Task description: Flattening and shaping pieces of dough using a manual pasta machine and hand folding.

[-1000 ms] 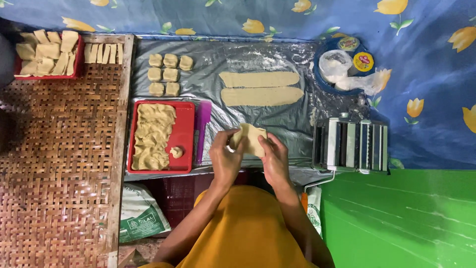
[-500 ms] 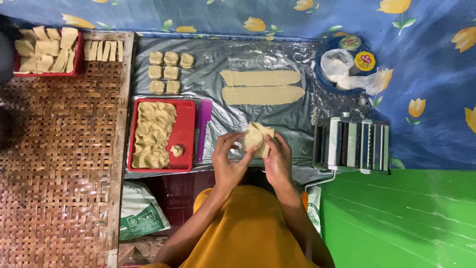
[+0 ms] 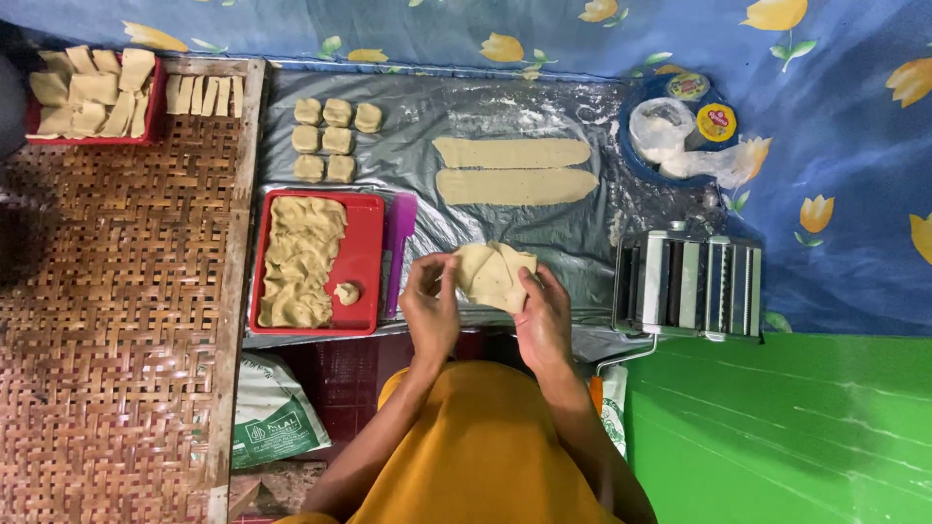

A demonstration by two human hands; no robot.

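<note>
Centrally, folded dough sheet [image 3: 497,276], pinched between both hands, corner pointing upper-right

- the near edge of the folded pale dough sheet [image 3: 495,275] is covered by the right hand [image 3: 544,325] and left hand [image 3: 430,309], so the grip there cannot be made out.
- the red rectangular tray of cut dough pieces [image 3: 89,136] is cut off at the left edge.
- the white and green printed bag [image 3: 272,415] lies partly tucked under the foil-covered board [image 3: 417,194].
- the contents of the knotted clear plastic bag [image 3: 670,141] are too blurred to tell.
</note>
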